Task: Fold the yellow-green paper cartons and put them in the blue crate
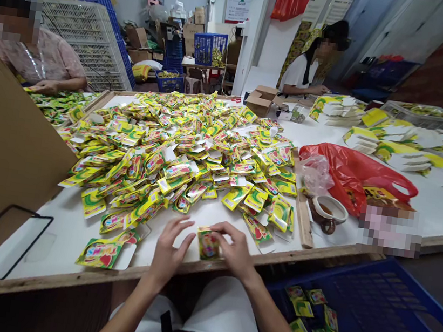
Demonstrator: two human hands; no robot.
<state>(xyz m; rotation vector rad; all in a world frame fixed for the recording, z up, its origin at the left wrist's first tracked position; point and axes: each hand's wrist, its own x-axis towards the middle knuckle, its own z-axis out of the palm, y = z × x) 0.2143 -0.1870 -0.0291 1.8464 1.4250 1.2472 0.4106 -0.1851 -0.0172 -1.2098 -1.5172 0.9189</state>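
Note:
Near the table's front edge, my right hand [236, 248] grips a small yellow, green and red crayon-style box [206, 243] between thumb and fingers. My left hand [171, 246] is just left of that box, thumb and fingers apart, holding nothing. Beyond both hands spreads a large heap of similar small boxes [180, 169], several with white end flaps sticking out. To the left of my left hand, one box [99, 253] lies by the edge with its white flap open.
A blue crate [376, 295] with several small boxes stands low on the right. A wooden strip [303, 220], brown cup [327, 212] and red plastic bag [367, 174] lie right of the heap. A cardboard panel [7, 148] and black wire frame [26, 249] stand left. Two people sit across the table.

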